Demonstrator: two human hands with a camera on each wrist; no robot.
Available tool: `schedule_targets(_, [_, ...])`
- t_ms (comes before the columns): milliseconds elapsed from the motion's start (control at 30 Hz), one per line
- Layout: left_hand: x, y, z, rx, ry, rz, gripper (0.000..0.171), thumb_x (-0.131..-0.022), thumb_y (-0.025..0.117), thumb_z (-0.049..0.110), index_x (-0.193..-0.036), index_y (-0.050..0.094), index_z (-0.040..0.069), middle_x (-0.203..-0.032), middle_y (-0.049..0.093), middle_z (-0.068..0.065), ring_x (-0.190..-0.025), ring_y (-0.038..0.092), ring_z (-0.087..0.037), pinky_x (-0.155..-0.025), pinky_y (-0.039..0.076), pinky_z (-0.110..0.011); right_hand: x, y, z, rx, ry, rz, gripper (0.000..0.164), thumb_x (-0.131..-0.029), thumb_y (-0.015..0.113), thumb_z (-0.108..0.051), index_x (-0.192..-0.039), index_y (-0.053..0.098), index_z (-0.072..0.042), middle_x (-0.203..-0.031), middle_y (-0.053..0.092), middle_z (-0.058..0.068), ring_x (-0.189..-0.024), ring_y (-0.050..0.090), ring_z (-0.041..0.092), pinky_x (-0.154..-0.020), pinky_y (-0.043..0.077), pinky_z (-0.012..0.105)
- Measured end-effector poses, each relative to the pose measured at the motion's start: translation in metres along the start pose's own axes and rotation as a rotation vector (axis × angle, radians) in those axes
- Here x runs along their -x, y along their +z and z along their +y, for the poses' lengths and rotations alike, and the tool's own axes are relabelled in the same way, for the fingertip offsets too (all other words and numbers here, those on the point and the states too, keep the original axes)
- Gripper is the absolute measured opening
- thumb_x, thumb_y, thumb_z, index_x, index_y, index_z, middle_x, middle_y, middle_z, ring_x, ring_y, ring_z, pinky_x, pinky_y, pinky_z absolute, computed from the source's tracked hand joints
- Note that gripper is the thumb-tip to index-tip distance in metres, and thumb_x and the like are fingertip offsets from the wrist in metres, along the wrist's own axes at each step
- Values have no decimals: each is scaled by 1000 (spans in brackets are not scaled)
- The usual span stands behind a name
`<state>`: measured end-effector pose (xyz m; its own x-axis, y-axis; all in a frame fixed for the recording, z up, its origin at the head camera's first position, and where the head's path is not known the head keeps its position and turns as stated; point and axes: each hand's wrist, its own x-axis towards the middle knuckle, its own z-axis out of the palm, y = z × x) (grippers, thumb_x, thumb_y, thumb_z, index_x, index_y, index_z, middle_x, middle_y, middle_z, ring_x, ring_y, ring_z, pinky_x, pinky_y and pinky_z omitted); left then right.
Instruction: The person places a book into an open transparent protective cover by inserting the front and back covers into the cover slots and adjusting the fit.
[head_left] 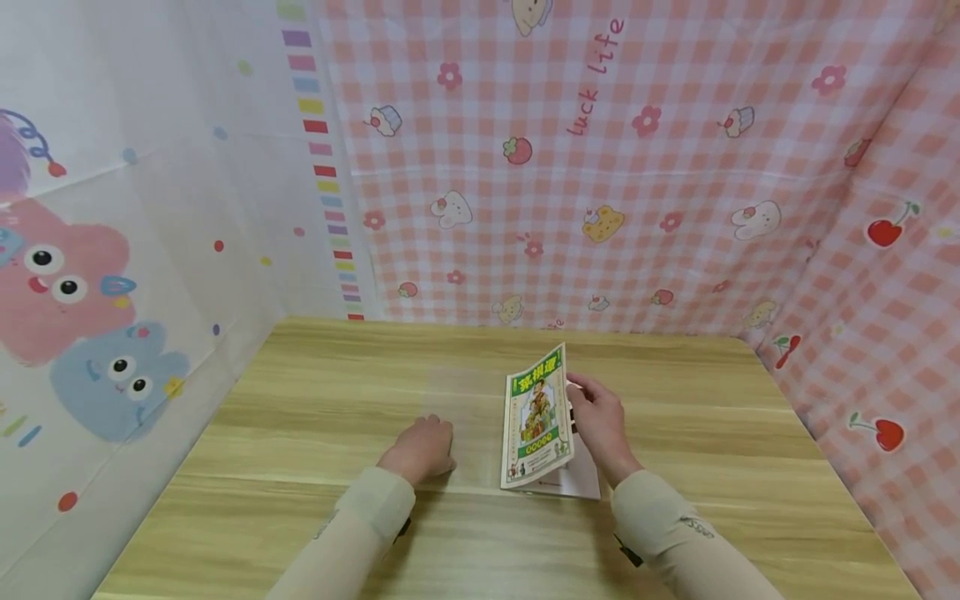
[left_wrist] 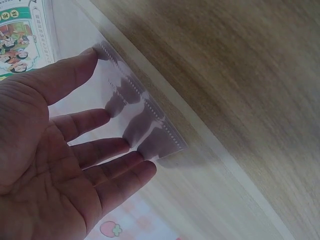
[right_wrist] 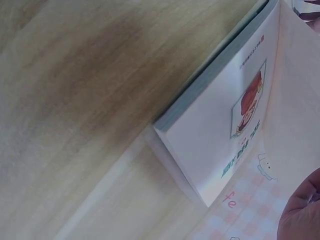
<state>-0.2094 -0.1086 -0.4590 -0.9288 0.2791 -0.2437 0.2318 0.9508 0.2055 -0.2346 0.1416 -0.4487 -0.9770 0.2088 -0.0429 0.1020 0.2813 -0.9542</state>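
Head view. On the wooden bench [head_left: 337, 392], right of its middle, we find the book [head_left: 583, 486], its illustrated cover [head_left: 538, 421] raised and leaning from the left side. The right hand [head_left: 602, 421] stands at the cover's right edge, its fingertips partly hidden; we cannot tell whether its grip pinches the cover or merely props it. Should this support slacken, we judge that the cover could spring back over the pages; too hard a pull to the left could crease it near the spine. The left hand [head_left: 423, 446] rests left of the book, apart from it.

Left wrist view. We note the left grip released: the fingers are spread and gently bent, their tips touching a clear film [left_wrist: 147, 122] with a dotted line along its border. The film extends toward the book; whether it is joined to it we cannot tell. Being clear and thin, it could wrinkle or slip askew if pressed unevenly, and its edge is easily misjudged.

Right wrist view. We see a white printed page [right_wrist: 215, 130] uppermost on the page block, beneath the lifted cover. With no hand visibly pressing on the block here, a sideways tug on the cover could, we judge, turn the whole book.
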Motion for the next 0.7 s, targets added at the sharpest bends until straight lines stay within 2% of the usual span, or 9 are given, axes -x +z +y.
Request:
schedule_targets(133, [1,-2,1,-3,0,0,42,-84,71,20,-116,59,-6,-116,59,-25,-108,52,-39,-92,48,-49,-1,1,-2,3,-26,-2,34,-97,52,-19,-128,61,-8,-102,65,18,-62,59,14,-51,53,25])
schedule_targets(233, [2,-2,1,-9,3,4,42,-84,71,20,-115,60,-6,-116,59,-25,-108,52,-39,-92,48,-50,0,3,-4,24,-55,-3,34,-96,53,-17,-126,62,-6,-101,65,20,-59,59,14,-52,55,31])
schedule_targets(400, [1,-1,1,-18,7,7,42,-84,71,21,-114,60,-6,-114,60,-25,-107,53,-39,-91,48,-49,-1,6,-3,148,-147,21,32,-95,54,-17,-123,65,-5,-97,67,20,-60,62,17,-55,57,36])
schedule_targets(533, [0,-1,0,-22,10,13,43,-83,72,21,-114,60,-6,-112,60,-25,-105,53,-38,-91,49,-49,-2,6,-1,285,-257,21,33,-96,53,-18,-123,66,-5,-104,70,20,-76,65,24,-62,57,38])
schedule_targets(700, [-1,0,-1,-29,11,16,44,-83,72,22,-115,60,-6,-112,60,-24,-105,54,-38,-90,50,-49,-2,3,1,413,-385,-75,35,-99,49,-20,-129,61,-6,-122,64,22,-100,60,31,-82,53,51])
